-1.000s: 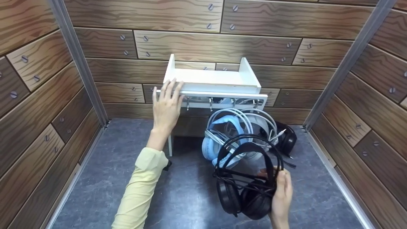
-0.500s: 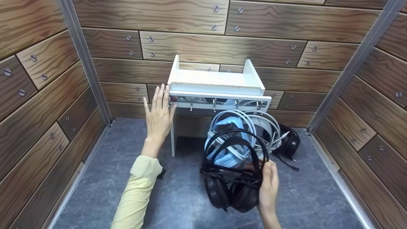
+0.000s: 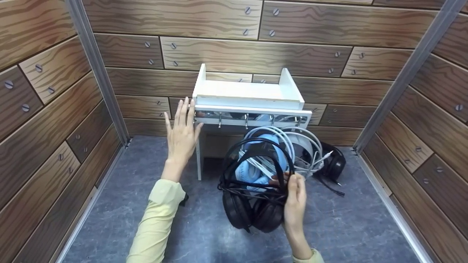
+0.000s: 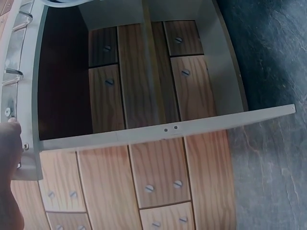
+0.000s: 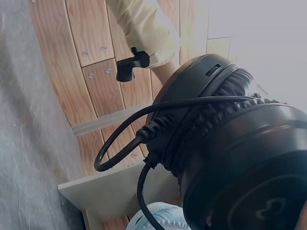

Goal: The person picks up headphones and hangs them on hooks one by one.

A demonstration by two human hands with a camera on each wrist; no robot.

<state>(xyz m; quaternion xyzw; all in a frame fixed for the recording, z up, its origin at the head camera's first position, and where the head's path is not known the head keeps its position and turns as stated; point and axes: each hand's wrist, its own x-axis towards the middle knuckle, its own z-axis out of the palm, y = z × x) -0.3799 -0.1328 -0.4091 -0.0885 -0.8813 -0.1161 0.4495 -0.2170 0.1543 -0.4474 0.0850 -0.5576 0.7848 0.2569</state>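
Observation:
In the head view my right hand [image 3: 295,201] grips a pair of black headphones [image 3: 236,208] by its right side, held up in front of a white rack [image 3: 241,89]. Its cable is bundled across the band above the two ear cups. The right wrist view shows one black ear cup [image 5: 249,172] up close. My left hand [image 3: 181,135], fingers straight, rests at the left end of the rack's hook rail [image 3: 234,120]. Metal hooks [image 4: 14,73] line that rail. Light blue headphones [image 3: 248,171] hang below the right hooks, partly hidden behind the black pair.
Grey-white headphones [image 3: 301,140] with a coiled cable hang at the rack's right, and another black pair [image 3: 333,164] sits behind them. Wood-patterned walls [image 3: 234,22] enclose the grey floor [image 3: 128,204] on three sides.
My right hand has carried the black headphones left and up, in front of the light blue pair. My left hand has slid slightly left and down to the rail's end.

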